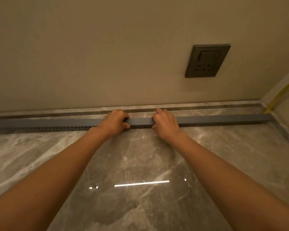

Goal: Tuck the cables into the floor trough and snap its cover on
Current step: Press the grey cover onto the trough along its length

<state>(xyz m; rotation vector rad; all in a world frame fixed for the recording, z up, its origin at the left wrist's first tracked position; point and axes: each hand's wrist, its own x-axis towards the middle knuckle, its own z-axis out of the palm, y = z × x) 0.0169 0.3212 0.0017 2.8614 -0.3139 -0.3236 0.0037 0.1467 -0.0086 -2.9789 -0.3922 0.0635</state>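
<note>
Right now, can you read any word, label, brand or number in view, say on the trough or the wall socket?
No readable text anywhere in view.
wall socket: dark plate, switch and pin holes, no lettering shows.
trough: plain grey, row of small holes, no print; left hand and right hand cover part of it.
yellow cable: too small to tell.

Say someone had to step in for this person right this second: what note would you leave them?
Left hand: grips the trough, fingers over its cover, thumb on the slotted side.
Right hand: same grip, a little to the right.
The trough lies on the floor along the wall; a yellow cable comes down near its right end.
Done: the cover seems seated along the visible length; no cable shows in the trough.
Left: probably press along the cover to check it has snapped; its left end is out of view.
</note>
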